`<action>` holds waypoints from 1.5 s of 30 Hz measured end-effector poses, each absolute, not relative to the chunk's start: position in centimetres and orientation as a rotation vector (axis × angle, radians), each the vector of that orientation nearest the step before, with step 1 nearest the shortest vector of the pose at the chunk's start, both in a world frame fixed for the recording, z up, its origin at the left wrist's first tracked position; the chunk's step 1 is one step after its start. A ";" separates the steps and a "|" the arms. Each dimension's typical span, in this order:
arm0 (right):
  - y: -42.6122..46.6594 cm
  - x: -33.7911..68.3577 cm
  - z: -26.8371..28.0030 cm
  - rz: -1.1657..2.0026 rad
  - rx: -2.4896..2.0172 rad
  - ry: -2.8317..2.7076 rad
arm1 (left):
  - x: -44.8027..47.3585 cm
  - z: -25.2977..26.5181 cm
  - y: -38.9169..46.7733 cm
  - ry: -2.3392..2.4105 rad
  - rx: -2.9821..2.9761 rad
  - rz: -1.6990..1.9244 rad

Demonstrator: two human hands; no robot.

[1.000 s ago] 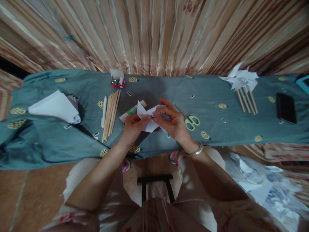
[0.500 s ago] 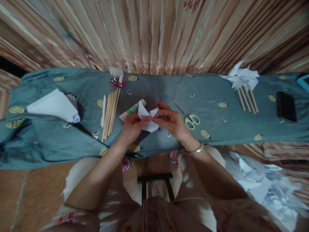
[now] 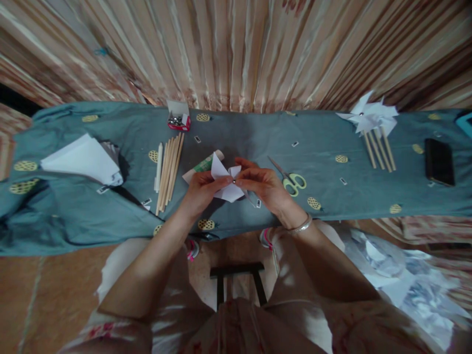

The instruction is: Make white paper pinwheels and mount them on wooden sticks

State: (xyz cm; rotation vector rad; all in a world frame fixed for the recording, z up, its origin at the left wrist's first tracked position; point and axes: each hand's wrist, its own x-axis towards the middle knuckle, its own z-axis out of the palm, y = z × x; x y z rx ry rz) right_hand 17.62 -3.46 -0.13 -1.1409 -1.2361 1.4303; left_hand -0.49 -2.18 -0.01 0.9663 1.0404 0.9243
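Since a second ago, the upper right flap of the folded white paper (image 3: 224, 191) has drawn in from its wide spread to curl near the middle, and the right hand (image 3: 266, 189) has shifted slightly with it. From the head-worn camera, looking down, the paper is held between the two hands at the near centre of a surface (image 3: 317, 140) covered in blue-green cloth printed with yellow pineapples. The left hand (image 3: 199, 191) has its thumb and fingers clamped on the paper's left side; the right thumb and fingers pinch at its middle, by a small shiny pin head (image 3: 233, 182), though exactly what their tips grip is hidden. A bracelet (image 3: 302, 225) circles the right wrist. Just behind the left hand lies a pale tube with a green band (image 3: 203, 166). Further left are a bundle of wooden sticks (image 3: 170, 172), a slim white rod (image 3: 159, 167) and a stack of white sheets (image 3: 83, 161); beyond the sticks sits an open red box (image 3: 179, 120) of shiny metal bits. Green-handled scissors (image 3: 290, 183) lie near the right hand. Well to the right, finished white pinwheels (image 3: 374, 117) overlap on their sticks, beside a dark phone (image 3: 439, 161).
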 end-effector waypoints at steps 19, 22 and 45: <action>-3.2 18.3 0.3 1.493 -1.111 -1.145 | -0.4 0.3 -2.1 1.111 0.996 0.969; -2.8 19.4 0.3 1.387 -1.139 -1.166 | -0.4 0.4 -2.1 1.122 0.974 1.001; -3.0 19.1 2.1 1.486 -1.212 -0.996 | -0.8 -0.4 -2.4 1.133 2.063 1.010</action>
